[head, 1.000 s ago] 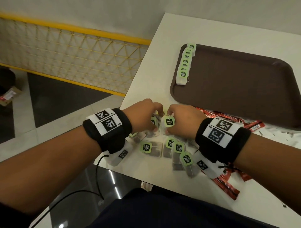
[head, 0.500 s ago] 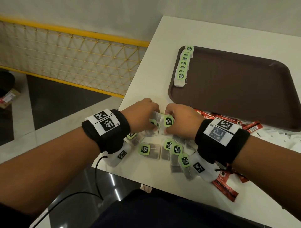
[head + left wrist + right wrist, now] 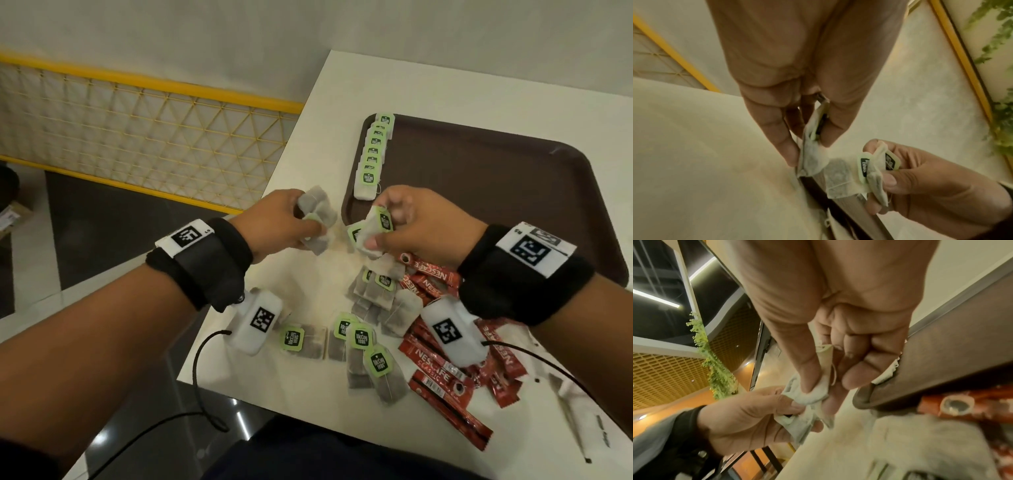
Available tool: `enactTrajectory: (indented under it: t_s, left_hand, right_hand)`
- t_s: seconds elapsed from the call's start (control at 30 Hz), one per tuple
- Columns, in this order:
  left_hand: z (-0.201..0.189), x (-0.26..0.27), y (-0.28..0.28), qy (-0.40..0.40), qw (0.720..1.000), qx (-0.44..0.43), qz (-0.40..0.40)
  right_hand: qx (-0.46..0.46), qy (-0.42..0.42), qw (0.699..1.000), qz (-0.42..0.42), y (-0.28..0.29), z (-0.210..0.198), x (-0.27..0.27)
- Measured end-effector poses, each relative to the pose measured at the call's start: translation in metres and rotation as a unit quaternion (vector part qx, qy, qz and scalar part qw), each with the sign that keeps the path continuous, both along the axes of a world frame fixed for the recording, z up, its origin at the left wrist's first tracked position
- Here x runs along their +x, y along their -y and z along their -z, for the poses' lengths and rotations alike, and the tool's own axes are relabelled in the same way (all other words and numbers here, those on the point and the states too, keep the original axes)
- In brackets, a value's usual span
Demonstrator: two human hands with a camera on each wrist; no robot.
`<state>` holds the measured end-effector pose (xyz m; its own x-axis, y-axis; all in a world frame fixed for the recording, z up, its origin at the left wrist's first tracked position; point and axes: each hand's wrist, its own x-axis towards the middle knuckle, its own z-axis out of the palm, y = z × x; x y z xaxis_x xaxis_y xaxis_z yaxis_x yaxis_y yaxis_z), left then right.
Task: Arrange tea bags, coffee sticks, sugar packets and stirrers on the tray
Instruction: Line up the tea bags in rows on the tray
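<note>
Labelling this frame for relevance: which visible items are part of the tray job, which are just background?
Job:
- brown tray
- tea bag row on it
- tea bags in left hand and right hand
- loose tea bags
- coffee sticks

Background:
- yellow railing
- black cable

Tray (image 3: 496,192): dark brown, plain. Worktop (image 3: 318,281): cream-white. Tea bags (image 3: 371,294): pale paper over grey-brown fill; tags (image 3: 362,337) light green with black lettered patch. Coffee sticks (image 3: 431,363): red, white lettering. Wristbands (image 3: 205,263): black, carrying white labels with black square-code patterns. Railing (image 3: 137,137): yellow frame, white lattice.
</note>
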<state>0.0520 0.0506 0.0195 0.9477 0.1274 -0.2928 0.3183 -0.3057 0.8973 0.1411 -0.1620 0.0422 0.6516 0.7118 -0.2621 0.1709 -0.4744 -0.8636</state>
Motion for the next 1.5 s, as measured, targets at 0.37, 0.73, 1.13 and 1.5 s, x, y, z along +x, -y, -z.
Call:
enactTrajectory:
  t_s: [0.37,0.73,1.13,1.5]
  left_hand:
    - [-0.011,0.049,0.029,-0.032,0.96,-0.277,-0.005]
    - [-0.003,0.075,0.028,-0.042,0.925,-0.378,-0.013]
    - [0.011,0.089,0.021,0.009,0.959,-0.276,-0.056]
    - [0.017,0.093,-0.002,0.037,0.945,-0.292,-0.146]
  right_hand:
    - [0.138,-0.16,0.975,0.064,-0.005,-0.005,0.036]
    - [0.068,-0.13,0.989,0.024,-0.009,-0.01,0.066]
    - [0.053,-0.145,0.987,0.051,-0.025,-0.002,0.074]
    - [0.045,-0.161,0.963,0.21,-0.02,0.014,0.087]
